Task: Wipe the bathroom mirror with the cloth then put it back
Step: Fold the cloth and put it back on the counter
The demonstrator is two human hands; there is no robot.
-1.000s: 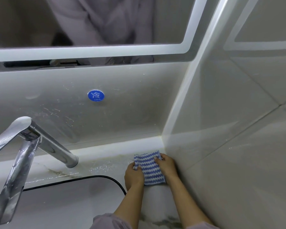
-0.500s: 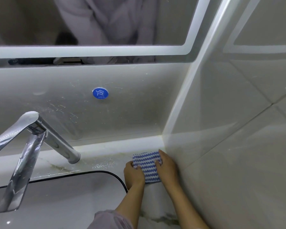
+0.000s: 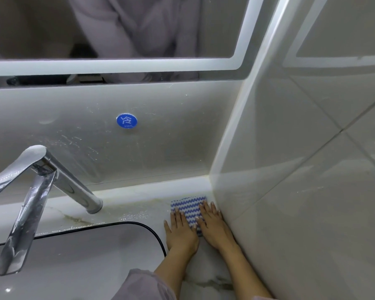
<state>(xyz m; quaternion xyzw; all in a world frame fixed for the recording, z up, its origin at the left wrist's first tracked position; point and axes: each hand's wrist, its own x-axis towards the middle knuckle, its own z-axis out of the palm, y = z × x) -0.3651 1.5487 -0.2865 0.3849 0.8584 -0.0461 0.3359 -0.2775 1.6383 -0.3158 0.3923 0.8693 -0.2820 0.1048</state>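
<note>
- While being pressed flat from above, the blue-and-white zigzag cloth (image 3: 188,205) is lying on the counter (image 3: 128,205), well to the right of the faucet (image 3: 52,176).
- Nearer the faucet, the left hand (image 3: 181,230) is lying straight-fingered on it; farther off, the right hand (image 3: 212,224) is doing likewise, neither gripping.
- It is looking soft, light and limp; pinching its bare far edge is probably going to work best.
</note>
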